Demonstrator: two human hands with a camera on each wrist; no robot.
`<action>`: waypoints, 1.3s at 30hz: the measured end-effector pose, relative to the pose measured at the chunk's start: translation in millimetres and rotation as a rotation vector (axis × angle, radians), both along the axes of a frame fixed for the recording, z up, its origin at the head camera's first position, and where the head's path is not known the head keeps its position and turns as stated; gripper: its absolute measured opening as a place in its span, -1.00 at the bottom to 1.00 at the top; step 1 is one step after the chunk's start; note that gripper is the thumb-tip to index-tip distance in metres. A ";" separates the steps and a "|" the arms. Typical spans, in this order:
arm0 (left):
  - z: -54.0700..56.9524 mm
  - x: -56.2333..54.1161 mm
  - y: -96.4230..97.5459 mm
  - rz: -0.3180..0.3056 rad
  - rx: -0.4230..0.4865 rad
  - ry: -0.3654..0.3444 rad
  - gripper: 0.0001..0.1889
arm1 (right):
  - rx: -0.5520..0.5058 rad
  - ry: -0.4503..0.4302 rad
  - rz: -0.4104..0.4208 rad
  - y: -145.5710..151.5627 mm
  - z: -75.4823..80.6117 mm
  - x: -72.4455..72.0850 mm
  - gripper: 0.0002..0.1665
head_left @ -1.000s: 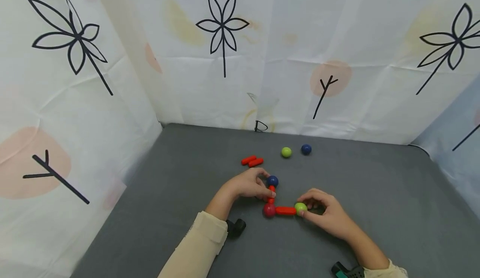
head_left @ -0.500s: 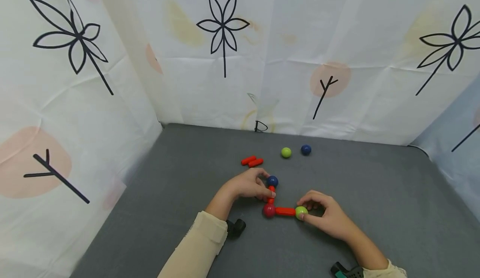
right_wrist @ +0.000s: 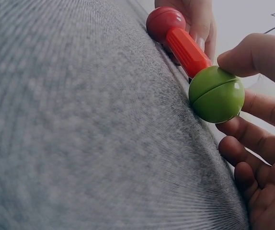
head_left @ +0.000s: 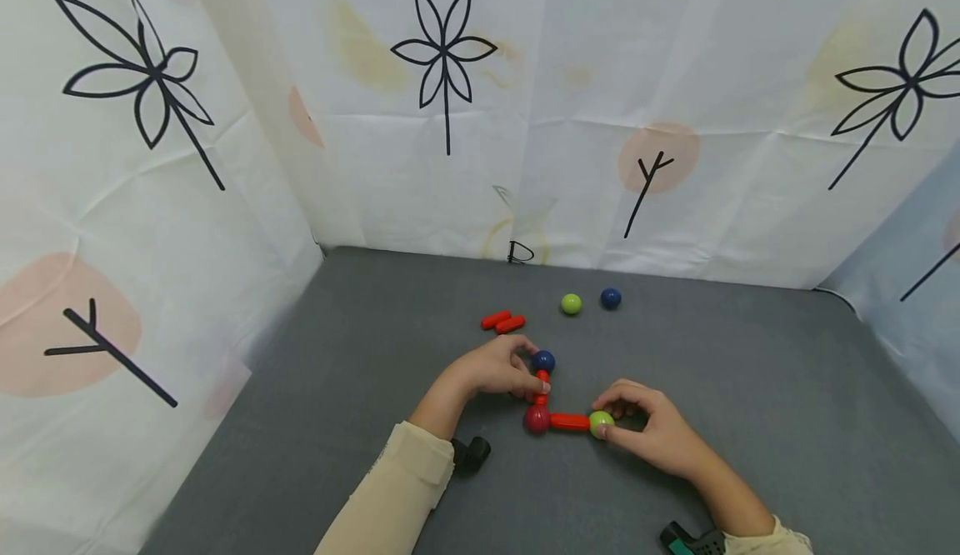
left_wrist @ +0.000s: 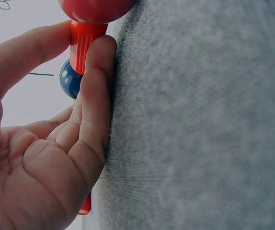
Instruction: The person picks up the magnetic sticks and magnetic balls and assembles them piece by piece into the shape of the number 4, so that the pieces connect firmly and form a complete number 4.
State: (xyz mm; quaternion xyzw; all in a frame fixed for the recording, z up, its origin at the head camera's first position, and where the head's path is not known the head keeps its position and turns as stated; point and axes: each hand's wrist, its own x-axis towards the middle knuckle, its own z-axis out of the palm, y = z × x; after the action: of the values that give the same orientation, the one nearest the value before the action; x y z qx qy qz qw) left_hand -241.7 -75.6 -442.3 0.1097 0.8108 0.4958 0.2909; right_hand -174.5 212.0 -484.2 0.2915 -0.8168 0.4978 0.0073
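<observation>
Green ball has edged slightly nearer, pinched by the right hand; the left hand pinches a red rod.

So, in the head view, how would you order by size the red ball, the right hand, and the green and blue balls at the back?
1. Right hand
2. Red ball
3. Back green ball and back blue ball: too alike to rank; both sit farther off, so real size is unsure.
</observation>
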 end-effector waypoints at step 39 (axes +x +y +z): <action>-3.3 -1.4 -0.6 0.006 -0.011 -0.006 -0.43 | 0.006 -0.019 -0.025 -1.5 1.5 0.6 -0.82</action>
State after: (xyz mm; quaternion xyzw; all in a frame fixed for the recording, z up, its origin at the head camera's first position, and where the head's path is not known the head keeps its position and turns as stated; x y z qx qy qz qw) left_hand -243.0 -76.2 -445.6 0.1044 0.8130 0.4927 0.2923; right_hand -173.9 210.5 -482.7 0.2767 -0.8219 0.4979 0.0046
